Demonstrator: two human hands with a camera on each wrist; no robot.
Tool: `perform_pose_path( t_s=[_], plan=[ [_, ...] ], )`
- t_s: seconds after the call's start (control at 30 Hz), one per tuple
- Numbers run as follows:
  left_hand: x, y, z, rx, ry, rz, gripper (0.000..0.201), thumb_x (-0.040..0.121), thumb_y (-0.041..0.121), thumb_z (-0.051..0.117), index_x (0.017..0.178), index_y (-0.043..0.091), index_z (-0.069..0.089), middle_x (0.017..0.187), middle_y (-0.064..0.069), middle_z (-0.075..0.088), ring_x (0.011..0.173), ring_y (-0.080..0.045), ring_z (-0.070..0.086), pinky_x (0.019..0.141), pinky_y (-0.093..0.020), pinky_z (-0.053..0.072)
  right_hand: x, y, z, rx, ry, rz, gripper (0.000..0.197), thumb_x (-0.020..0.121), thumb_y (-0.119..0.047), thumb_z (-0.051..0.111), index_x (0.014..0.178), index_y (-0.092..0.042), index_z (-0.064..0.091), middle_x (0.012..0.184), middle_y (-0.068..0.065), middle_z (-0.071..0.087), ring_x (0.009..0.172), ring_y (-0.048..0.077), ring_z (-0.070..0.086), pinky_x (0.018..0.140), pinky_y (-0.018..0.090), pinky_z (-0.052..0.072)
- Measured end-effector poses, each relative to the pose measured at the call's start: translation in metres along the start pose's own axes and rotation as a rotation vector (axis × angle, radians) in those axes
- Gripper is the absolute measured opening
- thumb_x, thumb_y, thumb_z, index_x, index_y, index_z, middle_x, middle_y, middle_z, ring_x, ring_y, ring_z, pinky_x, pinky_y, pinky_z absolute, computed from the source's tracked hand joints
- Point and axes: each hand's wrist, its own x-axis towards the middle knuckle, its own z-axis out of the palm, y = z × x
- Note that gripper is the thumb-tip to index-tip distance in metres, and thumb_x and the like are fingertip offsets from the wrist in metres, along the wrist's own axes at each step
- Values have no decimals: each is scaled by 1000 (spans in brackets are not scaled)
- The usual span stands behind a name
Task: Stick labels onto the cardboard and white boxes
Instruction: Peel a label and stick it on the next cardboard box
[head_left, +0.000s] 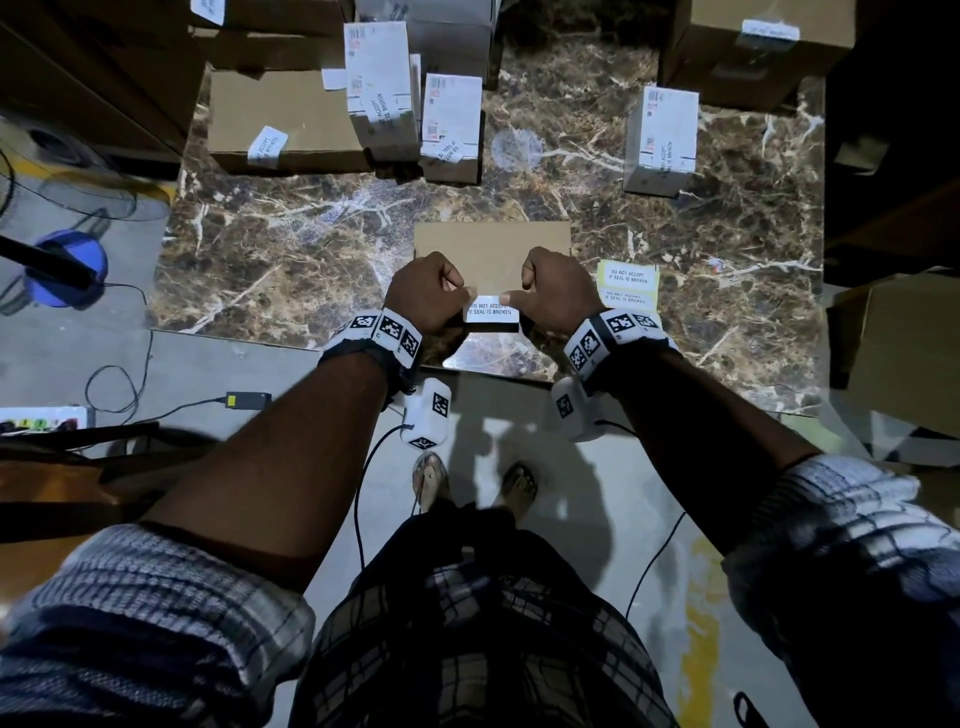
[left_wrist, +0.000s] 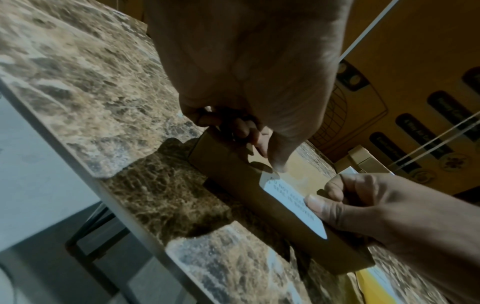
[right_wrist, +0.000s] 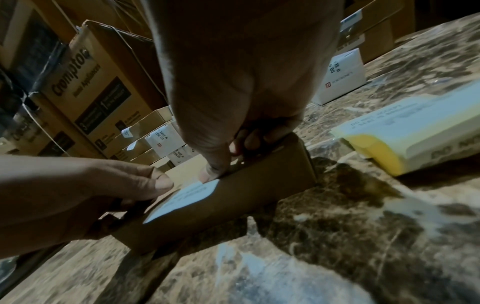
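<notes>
On the brown marbled bench (head_left: 291, 249), centre frame, left hand (head_left: 423, 291) and right hand (head_left: 558, 288) each grip the flat brown cardboard box (head_left: 491, 241), thumbs pressing its white rectangular label (head_left: 491, 312).

Three white boxes (head_left: 382, 88), two hands (head_left: 423, 291)

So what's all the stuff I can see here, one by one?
Flat box: one, brown cardboard, near table edge, under both hands.
Label: one, white, folded over the flat box's near edge.
Label pad: one, yellow-backed, right of the flat box.
White boxes: three, upright, labelled, at the table's far side.
Cardboard boxes: several, brown, far left and far right.
Table: one, brown marble.
Cables: black, on the floor at left.
Left hand: curled on the box, thumb at the label.
Right hand: the same, at the label's right end.
</notes>
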Motion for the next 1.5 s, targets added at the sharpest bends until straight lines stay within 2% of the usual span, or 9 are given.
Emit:
perform_pose_path(
  t_s=[0.2, 0.4, 0.5, 0.63, 0.7, 0.83, 1.0, 1.3, 1.5],
  plan=[
    [-1, -1, 3, 58, 20, 50, 25, 81, 29, 76, 89, 20, 54, 80, 2, 56, 76, -16, 51, 66, -25, 32, -3, -1, -2, 79, -8, -2, 25, 78, -13, 77, 80, -19, 53, 72, -9, 53, 74, 18, 54, 68, 34, 44],
    [-5, 0, 1, 84, -24, 153, 15, 84, 9, 65, 88, 24, 66, 87, -1, 56, 83, -18, 55, 73, -29, 42, -10, -4, 0, -10, 23, -241, 31, 76, 9, 64, 93, -14, 75, 92, 0, 62, 89, 18, 58, 77, 26, 42],
    [-8, 4, 2, 70, -38, 210, 24, 84, 2, 60, 91, 20, 74, 90, -7, 57, 81, -18, 54, 76, -27, 43, -12, -7, 0, -96, 8, -317, 30, 84, 2, 66, 102, -20, 78, 98, 4, 65, 97, 24, 56, 81, 34, 46],
    [-9, 3, -1, 61, -35, 228, 13, 83, 13, 72, 94, 21, 75, 88, -2, 55, 79, -14, 53, 76, -23, 38, -18, -5, 0, -200, -18, -384, 11, 93, -19, 66, 95, -16, 76, 94, 4, 57, 89, 25, 56, 67, 31, 43],
    [-11, 0, -3, 66, -28, 232, 11, 83, 17, 74, 93, 21, 74, 87, 0, 54, 79, -13, 54, 76, -23, 40, -20, 0, -5, -233, -21, -403, 23, 96, -30, 63, 89, -12, 73, 95, 5, 56, 88, 25, 55, 66, 31, 41],
    [-8, -5, -7, 82, -11, 208, 8, 85, 15, 71, 90, 19, 75, 87, -1, 57, 81, -14, 53, 75, -23, 38, -21, 6, -18, -233, -38, -439, 12, 92, -16, 67, 93, -13, 79, 100, 8, 59, 93, 28, 56, 73, 40, 51],
    [-5, 2, -3, 115, -3, 161, 6, 81, 26, 75, 81, 26, 69, 83, 3, 56, 78, -13, 52, 70, -25, 36, -23, -11, -10, -229, -14, -411, 18, 91, -19, 66, 104, -24, 79, 100, 4, 61, 96, 26, 56, 71, 31, 39],
    [-2, 1, -7, -3, -7, 44, 11, 81, 12, 73, 88, 20, 70, 77, 5, 65, 75, -10, 59, 71, -20, 43, -19, 4, -16, -147, -29, -332, 26, 85, -7, 58, 94, -15, 80, 95, 5, 55, 90, 22, 52, 74, 35, 47],
    [0, 4, -1, 33, 5, 48, 22, 79, 30, 80, 86, 18, 62, 75, 4, 58, 74, -14, 55, 66, -26, 38, -22, -10, -3, -153, 13, -294, 28, 86, -6, 58, 101, -17, 79, 89, -5, 53, 93, 17, 47, 72, 29, 36]
  ],
)
